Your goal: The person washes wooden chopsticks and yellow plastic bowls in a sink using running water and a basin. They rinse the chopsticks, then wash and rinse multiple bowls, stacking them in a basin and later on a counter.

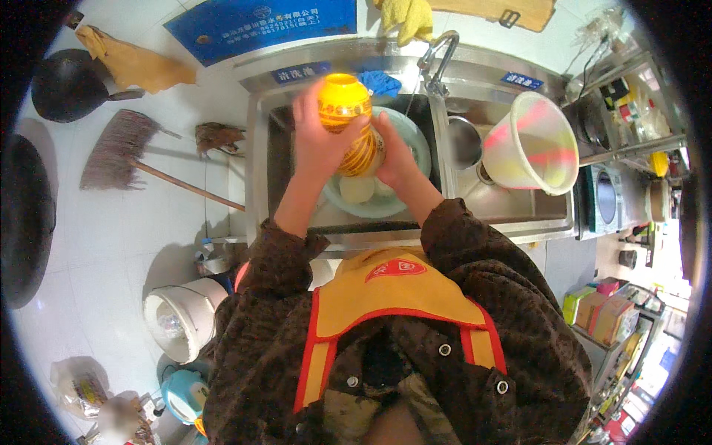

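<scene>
My left hand [322,130] grips a stack of yellow patterned bowls [344,105] from the left, its thumb across the front. On the stack's right side lies my right hand [396,150], its fingers against the lower bowls. Beneath both hands a pale green plastic basin [414,130] stands in the left basin of a steel double sink [334,227]. Whitish pieces or dishes [357,189] show in the basin; my hands and the stack hide part of its inside.
A curved metal faucet [445,55] rises at the sink's back, beside a blue cloth [380,83]. The right sink holds a tilted white plastic bucket [500,150] and a round metal container [463,142]. A mop [122,150] stands at the left, its handle reaching towards the sink.
</scene>
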The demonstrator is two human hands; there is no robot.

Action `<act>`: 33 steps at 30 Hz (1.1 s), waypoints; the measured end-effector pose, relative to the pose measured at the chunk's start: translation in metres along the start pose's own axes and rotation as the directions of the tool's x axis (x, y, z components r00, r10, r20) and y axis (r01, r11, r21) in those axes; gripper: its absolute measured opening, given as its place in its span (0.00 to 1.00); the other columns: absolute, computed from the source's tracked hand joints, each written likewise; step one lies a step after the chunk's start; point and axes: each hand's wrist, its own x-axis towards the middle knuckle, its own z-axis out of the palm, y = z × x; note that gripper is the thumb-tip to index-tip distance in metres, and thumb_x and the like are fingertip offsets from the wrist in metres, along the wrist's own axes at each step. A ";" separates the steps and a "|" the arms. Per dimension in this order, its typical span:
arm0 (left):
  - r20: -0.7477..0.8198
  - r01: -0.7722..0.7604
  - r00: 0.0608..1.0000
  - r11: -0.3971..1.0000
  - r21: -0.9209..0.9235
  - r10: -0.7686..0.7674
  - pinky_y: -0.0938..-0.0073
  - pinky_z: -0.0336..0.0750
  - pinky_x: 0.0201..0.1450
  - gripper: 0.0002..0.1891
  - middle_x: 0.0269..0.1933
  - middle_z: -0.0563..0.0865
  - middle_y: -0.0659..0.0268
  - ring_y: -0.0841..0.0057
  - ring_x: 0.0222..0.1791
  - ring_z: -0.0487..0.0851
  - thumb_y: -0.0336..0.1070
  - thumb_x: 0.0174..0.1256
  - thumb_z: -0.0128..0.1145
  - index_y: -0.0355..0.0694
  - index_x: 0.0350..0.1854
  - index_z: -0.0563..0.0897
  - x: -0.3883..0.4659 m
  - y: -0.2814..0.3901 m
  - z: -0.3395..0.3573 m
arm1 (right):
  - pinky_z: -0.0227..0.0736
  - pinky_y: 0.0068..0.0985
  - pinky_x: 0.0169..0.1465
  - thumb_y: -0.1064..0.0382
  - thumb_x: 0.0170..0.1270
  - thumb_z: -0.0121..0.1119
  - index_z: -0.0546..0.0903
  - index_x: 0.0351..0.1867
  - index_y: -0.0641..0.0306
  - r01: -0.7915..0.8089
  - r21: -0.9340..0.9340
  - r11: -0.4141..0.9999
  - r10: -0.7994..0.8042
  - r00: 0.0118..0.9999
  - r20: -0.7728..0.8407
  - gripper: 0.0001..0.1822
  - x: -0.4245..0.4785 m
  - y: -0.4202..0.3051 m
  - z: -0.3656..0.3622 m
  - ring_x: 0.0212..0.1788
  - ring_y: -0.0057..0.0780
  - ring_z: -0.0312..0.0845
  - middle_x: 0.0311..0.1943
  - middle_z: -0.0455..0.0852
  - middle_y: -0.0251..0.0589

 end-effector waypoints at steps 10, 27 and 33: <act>0.135 -0.106 0.986 0.991 0.079 0.095 0.60 0.73 0.61 0.39 0.59 0.72 0.52 0.53 0.59 0.75 0.41 0.45 0.75 0.42 0.63 0.70 0.009 0.021 0.021 | 0.70 0.41 0.65 0.38 0.76 0.37 0.65 0.69 0.57 0.148 0.024 0.989 -0.149 0.985 0.087 0.31 -0.008 0.002 -0.006 0.63 0.39 0.73 0.64 0.74 0.42; 0.179 -0.108 0.978 0.994 -0.011 0.108 0.58 0.71 0.61 0.40 0.58 0.73 0.49 0.50 0.58 0.75 0.44 0.48 0.74 0.41 0.65 0.69 0.001 0.016 0.045 | 0.67 0.42 0.67 0.35 0.75 0.35 0.65 0.70 0.58 0.194 -0.101 0.976 -0.202 0.976 -0.085 0.34 -0.032 -0.011 -0.007 0.65 0.40 0.72 0.65 0.73 0.43; 0.196 -0.115 0.974 0.993 0.001 0.113 0.57 0.72 0.61 0.41 0.58 0.73 0.49 0.50 0.57 0.75 0.45 0.47 0.74 0.42 0.66 0.69 -0.002 0.020 0.063 | 0.66 0.43 0.67 0.33 0.74 0.36 0.64 0.70 0.59 0.132 -0.048 0.990 -0.136 0.985 -0.104 0.36 -0.046 -0.026 -0.020 0.66 0.41 0.71 0.65 0.73 0.44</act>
